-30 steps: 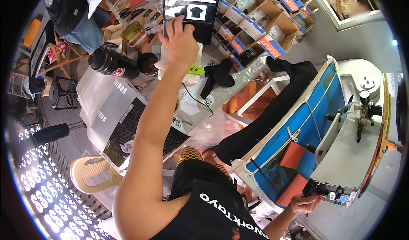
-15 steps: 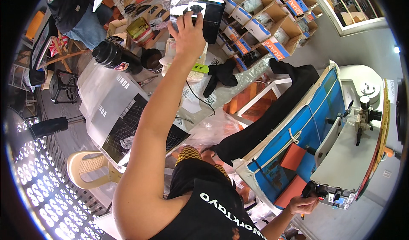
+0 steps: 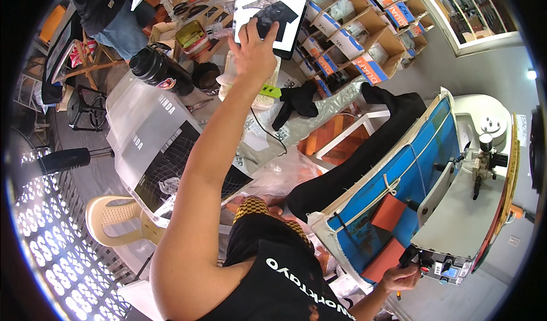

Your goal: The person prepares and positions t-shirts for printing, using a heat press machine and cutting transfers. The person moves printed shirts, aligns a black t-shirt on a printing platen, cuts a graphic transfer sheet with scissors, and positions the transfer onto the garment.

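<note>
My left hand (image 3: 254, 50) reaches up to a tablet-like screen (image 3: 289, 31), its fingers stretched out and fingertips against the glass. A dark T-shirt picture on white fills much of the display. Under my left wrist lies a pale, clear-wrapped bundle with a bright green strip (image 3: 270, 91). At the lower right, my right hand (image 3: 400, 276) is closed beside a black handle (image 3: 409, 256) on the grey machine (image 3: 464, 215). A small orange-tipped piece (image 3: 399, 296) shows just below that fist. The fingers hide what they hold.
A blue panel with white cloth edges (image 3: 393, 173) and rope leans beside the machine. Black cloth (image 3: 364, 150) hangs next to it. Cardboard bins (image 3: 364, 42) are stacked behind the screen. A black flask (image 3: 156, 70) and a dark mug (image 3: 205, 77) stand left of my forearm; a beige chair (image 3: 117, 218) is lower left.
The shirt picture on the screen has become much larger, and the screen shows more fully in view. My left fingers have shifted slightly across it. The right hand stays by the machine.
</note>
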Available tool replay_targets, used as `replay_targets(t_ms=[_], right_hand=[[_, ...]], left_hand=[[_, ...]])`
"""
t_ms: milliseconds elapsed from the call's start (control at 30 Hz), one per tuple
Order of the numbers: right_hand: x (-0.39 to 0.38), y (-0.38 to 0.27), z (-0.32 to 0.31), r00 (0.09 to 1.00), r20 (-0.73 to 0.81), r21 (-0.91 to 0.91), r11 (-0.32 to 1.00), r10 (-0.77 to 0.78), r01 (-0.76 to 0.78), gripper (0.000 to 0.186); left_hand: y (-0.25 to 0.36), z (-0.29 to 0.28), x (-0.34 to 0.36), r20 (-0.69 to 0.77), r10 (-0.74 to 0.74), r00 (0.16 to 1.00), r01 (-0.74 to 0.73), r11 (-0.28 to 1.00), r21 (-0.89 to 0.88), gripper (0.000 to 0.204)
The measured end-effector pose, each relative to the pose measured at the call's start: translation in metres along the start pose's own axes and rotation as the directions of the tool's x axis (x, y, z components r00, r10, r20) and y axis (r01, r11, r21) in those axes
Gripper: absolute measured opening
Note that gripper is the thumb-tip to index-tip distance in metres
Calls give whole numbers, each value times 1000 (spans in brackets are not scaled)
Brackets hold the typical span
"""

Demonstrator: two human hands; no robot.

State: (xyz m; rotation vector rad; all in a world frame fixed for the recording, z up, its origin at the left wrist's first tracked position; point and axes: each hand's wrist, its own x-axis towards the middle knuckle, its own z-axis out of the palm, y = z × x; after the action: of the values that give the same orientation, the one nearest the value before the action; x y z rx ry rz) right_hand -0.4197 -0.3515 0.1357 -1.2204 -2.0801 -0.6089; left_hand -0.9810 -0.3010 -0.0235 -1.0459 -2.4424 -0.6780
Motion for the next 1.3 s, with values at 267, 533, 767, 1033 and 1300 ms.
replay_targets(t_ms=[267,533,767,1033,1300], right_hand=[[-7,21,4,984,-35,-11,984,-176,176,48],[-10,36,16,974,43,10,975,-222,221,35],[-14,47,36,976,-18,-4,976,-216,216,38],[-13,45,36,960,87,-194,950,266,-245,39],[-1,25,54,692,157,-455,673,705,-583,53]], left_hand=[[45,-61,-70,-124,163,979,-201,874,-441,33],[41,-46,-219,683,158,713,542,493,-681,32],[-25,-9,-250,874,300,383,872,196,-449,41],[-153,43,-239,954,179,241,959,110,-262,19],[-208,52,-189,959,152,239,971,-26,-238,21]])
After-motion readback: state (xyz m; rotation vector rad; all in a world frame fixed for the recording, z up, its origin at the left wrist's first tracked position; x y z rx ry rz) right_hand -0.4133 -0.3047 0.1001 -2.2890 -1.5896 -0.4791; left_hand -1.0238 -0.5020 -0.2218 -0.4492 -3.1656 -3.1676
